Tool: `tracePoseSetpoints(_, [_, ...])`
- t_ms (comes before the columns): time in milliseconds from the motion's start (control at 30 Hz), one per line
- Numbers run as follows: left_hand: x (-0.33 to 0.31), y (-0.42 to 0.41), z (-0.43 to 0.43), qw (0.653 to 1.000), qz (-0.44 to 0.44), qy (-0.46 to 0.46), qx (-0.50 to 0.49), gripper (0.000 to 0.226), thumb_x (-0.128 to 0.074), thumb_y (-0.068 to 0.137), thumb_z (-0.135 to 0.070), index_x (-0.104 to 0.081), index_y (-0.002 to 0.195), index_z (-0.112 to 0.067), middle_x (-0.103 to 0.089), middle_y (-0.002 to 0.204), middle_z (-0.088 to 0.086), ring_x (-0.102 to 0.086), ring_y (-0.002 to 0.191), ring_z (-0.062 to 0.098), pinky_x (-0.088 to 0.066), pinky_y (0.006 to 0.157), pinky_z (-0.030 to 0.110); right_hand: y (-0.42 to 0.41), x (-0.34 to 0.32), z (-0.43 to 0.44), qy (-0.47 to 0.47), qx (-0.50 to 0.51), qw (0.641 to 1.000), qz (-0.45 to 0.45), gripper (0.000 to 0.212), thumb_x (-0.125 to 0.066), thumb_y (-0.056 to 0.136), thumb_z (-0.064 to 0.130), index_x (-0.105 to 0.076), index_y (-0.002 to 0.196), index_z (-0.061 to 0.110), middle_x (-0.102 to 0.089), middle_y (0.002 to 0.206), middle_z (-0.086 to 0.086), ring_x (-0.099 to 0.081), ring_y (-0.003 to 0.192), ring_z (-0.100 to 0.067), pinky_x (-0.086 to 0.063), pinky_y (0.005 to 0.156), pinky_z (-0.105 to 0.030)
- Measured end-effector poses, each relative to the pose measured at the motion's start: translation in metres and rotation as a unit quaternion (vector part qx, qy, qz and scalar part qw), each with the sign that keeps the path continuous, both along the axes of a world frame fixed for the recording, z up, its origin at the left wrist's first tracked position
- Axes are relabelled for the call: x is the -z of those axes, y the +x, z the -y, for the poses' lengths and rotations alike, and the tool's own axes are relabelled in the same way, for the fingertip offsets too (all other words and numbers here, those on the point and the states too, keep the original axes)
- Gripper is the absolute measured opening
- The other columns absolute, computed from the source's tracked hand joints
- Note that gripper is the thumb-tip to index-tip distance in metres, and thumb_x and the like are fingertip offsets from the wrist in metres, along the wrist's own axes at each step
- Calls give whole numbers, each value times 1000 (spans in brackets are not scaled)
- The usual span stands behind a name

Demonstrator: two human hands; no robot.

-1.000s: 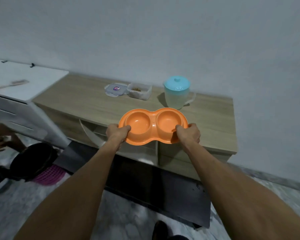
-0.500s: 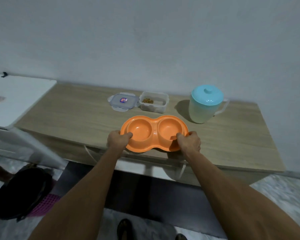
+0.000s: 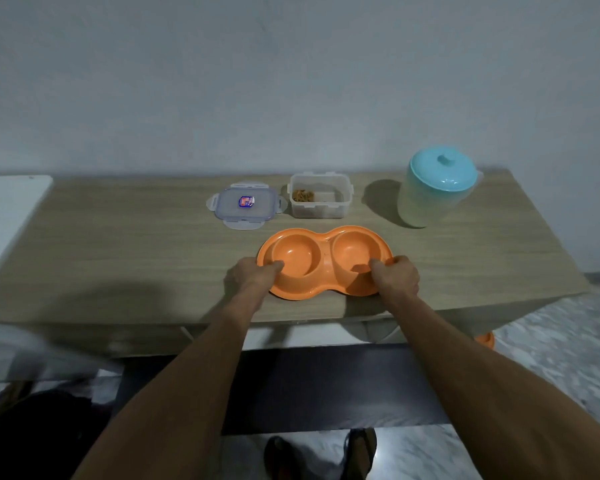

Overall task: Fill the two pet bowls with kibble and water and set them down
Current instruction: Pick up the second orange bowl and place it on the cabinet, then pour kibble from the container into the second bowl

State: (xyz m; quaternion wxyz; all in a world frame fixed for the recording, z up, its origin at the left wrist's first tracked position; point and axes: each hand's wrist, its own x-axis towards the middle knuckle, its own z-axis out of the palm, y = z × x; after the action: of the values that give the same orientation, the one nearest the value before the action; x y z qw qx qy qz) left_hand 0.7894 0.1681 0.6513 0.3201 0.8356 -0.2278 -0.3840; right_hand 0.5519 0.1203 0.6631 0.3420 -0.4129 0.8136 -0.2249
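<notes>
An orange double pet bowl (image 3: 324,252) rests on the wooden cabinet top (image 3: 136,244) near its front edge; both wells look empty. My left hand (image 3: 253,273) grips its left rim, thumb inside the left well. My right hand (image 3: 395,275) grips the right rim the same way. Behind the bowl stands an open clear container (image 3: 320,199) with a little brown kibble in one corner, its lid (image 3: 246,206) lying flat to the left. A pale jug with a turquoise lid (image 3: 433,187) stands at the back right.
A grey wall runs behind the cabinet. A white surface (image 3: 7,209) adjoins it on the left. Below are a dark mat (image 3: 326,386), a dark object at bottom left, something orange on the floor (image 3: 485,339) by the cabinet's right end, and my sandalled feet (image 3: 321,452).
I have stepped closer and carried the orange bowl forward over the cabinet; it now sits lower on the top, just in front of the kibble container. Both hands keep their grip.
</notes>
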Motion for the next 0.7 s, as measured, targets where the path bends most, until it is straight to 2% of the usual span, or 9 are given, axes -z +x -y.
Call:
tracePoseSetpoints(200, [-3,0,3,999,26,4,29,44,-73,62,-61,-68,76,-20,-71,77,3,-70,74,26,-61,75,40,4,5,3,2,13,1000,-13,50,-63,84,38,-59,123,7,-58,126,-20,-57,112,-40,-45,92,-41])
tracePoseSetpoints(367, [5,3,5,998,37,11,46,53,-68,57,-69,-70,81,-21,-73,79,2,-70,72,26,-61,75,41,7,1,9,16,20,999,-44,57,-57,84,44,-58,126,6,-51,131,-20,-52,119,-40,-43,98,-45])
tracePoseSetpoints(500, [2,1,5,998,38,4,44,51,-71,61,-67,-69,83,-21,-72,81,2,-69,75,25,-60,76,41,17,-20,33,-48,31,995,-82,58,-50,86,49,-57,128,9,-48,135,-17,-45,127,-38,-34,106,-48])
tracePoseSetpoints(600, [6,0,7,999,35,-11,38,37,-74,71,-57,-66,79,-22,-70,80,1,-68,78,23,-60,79,43,30,-31,75,-96,-19,995,-34,54,-51,90,44,-62,122,2,-56,128,-21,-53,120,-39,-41,101,-43])
tracePoseSetpoints(700, [11,0,8,999,30,-19,36,33,-75,71,-54,-59,66,-25,-67,75,-2,-68,79,24,-60,80,44,45,-32,112,-88,-50,994,31,52,-54,91,40,-66,116,-4,-65,121,-24,-60,115,-38,-47,93,-37])
